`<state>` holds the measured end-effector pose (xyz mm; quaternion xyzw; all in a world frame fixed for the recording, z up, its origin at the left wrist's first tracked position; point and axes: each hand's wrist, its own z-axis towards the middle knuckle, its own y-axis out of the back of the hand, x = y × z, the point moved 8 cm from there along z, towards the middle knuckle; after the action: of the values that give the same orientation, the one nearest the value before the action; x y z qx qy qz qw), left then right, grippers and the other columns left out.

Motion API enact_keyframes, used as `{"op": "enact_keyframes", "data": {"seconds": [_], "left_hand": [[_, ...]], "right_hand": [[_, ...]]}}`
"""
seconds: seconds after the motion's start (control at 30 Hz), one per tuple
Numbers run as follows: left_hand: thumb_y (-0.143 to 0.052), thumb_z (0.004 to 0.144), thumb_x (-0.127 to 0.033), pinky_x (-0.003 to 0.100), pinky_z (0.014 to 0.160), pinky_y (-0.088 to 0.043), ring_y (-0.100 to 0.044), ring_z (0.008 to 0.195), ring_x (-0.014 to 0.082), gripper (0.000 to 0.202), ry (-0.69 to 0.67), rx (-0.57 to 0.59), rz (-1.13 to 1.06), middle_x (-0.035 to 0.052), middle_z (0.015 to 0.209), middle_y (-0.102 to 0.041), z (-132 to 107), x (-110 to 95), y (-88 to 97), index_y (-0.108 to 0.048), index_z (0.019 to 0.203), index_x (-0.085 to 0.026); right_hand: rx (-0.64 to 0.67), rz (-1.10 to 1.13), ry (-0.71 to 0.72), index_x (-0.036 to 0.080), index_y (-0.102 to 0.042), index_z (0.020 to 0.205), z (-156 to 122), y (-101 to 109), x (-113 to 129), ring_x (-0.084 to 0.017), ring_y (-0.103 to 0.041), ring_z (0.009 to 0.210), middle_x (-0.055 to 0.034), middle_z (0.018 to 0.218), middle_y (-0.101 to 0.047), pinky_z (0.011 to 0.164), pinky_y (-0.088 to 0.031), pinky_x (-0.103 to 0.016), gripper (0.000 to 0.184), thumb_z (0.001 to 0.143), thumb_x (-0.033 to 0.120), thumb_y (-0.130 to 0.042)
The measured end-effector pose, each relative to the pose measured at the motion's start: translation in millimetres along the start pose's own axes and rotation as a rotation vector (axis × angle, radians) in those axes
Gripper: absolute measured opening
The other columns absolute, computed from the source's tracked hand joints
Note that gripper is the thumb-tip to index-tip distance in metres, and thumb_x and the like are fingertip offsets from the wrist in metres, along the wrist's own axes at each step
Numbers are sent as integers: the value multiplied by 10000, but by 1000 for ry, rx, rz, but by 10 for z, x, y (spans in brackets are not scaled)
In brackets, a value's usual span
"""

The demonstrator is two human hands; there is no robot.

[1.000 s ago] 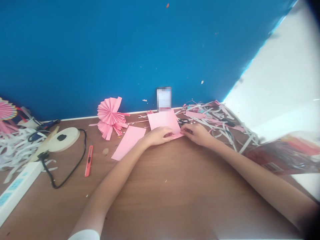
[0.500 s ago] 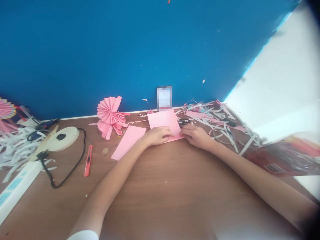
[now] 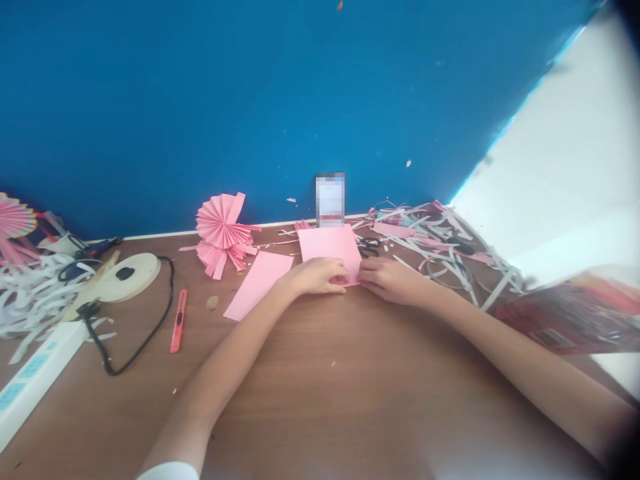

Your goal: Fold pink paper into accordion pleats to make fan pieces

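Note:
A sheet of pink paper [image 3: 331,244] lies near the back of the brown table, between both hands. My left hand [image 3: 323,275] is closed at its near left edge, fingers curled with the tips at the paper. At the near right corner, my right hand [image 3: 383,279] has its fingers pinched on the sheet. A second pink paper piece [image 3: 259,283] lies flat beside my left forearm. Behind it stand pink pleated paper fans [image 3: 223,230]. Dark-handled scissors [image 3: 369,247] rest just beyond my right hand, partly hidden.
A red box cutter [image 3: 179,321], a roll of tape [image 3: 127,277] and a white power strip [image 3: 43,373] with black cord lie at left. Paper strips [image 3: 450,250] are heaped back right, beside a plastic-wrapped package [image 3: 570,313]. A phone [image 3: 331,200] leans on the blue wall.
The pink sheet's raised far part has come down lower and its near edge has shifted. Both hands have moved slightly toward me, the right one now at the near corner.

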<state>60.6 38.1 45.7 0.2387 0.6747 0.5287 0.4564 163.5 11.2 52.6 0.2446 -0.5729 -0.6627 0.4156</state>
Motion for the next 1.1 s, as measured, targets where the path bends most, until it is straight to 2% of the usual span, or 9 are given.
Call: {"op": "enact_keyframes", "data": {"seconds": [0.13,0.27,0.43,0.63,0.83,1.0,1.1], "left_hand": [[-534,859,-274,250,698,-400,-590,871,166,156,5,-16,50,26,949,-617,20,-18,-24,-658,934,-217],[-495,869,-233,259,711,-410,-577,898,178,172,33,-95,141,32,937,-614,47,-86,-2,-649,943,-214],[-492,868,-207,289,802,-418,-558,929,196,164,13,-170,192,55,918,-608,54,-174,0,-654,890,-190],[-445,882,-203,264,678,-423,-573,793,168,153,126,-160,178,32,888,-619,-13,-117,-97,-597,902,-206],[-436,902,-234,267,674,-425,-597,812,180,149,149,-184,274,43,935,-646,-37,-133,-152,-574,949,-202],[-400,953,-357,264,638,-415,-589,821,173,251,168,-247,323,40,926,-622,-117,-52,-138,-593,1016,-209],[-354,975,-379,268,686,-418,-559,869,171,323,129,-303,357,51,911,-589,-184,-48,-106,-631,999,-215]], "right_hand": [[53,-216,19,163,-628,872,2,-57,37,-163,-508,744,-71,828,-592,685,-314,-286,233,927,132,-404],[108,-336,2,156,-614,866,-18,-99,32,-170,-514,727,-69,817,-590,676,-296,-300,194,860,58,-447],[151,-320,-53,155,-624,904,-31,-111,30,-178,-533,730,-74,828,-589,680,-305,-305,245,796,4,-465],[182,-258,-94,148,-633,960,-9,-80,79,-186,-535,778,-84,867,-576,707,-328,-303,360,741,-59,-436],[157,-218,-71,154,-568,1142,-16,-121,105,-189,-519,838,-83,940,-560,740,-355,-303,500,727,-80,-417],[128,-262,-83,145,-597,996,-14,-135,83,-191,-512,828,-84,917,-557,740,-354,-308,304,803,-20,-430],[100,-289,-97,149,-605,910,4,-118,78,-178,-507,785,-80,882,-557,713,-342,-303,184,889,80,-436]]}}
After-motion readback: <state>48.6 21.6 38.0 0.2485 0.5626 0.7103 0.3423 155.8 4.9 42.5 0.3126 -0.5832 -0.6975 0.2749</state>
